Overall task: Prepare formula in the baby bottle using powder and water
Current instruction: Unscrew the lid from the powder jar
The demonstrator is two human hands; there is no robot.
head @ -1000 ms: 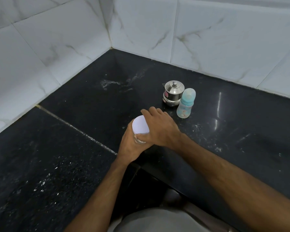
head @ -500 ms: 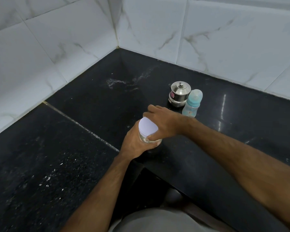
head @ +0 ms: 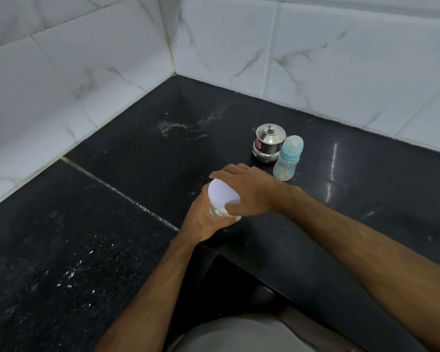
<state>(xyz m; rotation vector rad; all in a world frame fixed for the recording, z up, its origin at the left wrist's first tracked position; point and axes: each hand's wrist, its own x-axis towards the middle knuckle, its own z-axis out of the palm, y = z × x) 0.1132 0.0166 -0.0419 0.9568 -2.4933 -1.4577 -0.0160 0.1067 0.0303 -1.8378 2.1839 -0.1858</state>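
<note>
A clear jar with a white lid (head: 222, 193) stands near the front edge of the black counter (head: 137, 161). My left hand (head: 203, 219) wraps around the jar's body, which it mostly hides. My right hand (head: 247, 193) grips the lid from above and the right. Behind them stands a capped baby bottle (head: 287, 160) with a blue top, upright. A small steel pot with a lid (head: 268, 143) touches its left side.
White marble tiles (head: 99, 72) form the walls at the left and back, meeting in a corner. A seam (head: 117, 190) crosses the counter. Pale powder or water marks (head: 178, 125) lie near the corner. The counter's front edge has an inner corner by my body.
My right hand has turned on the lid, its wrist swinging to the right. The jar stays in my left hand at the same spot. The view has shifted slightly.
</note>
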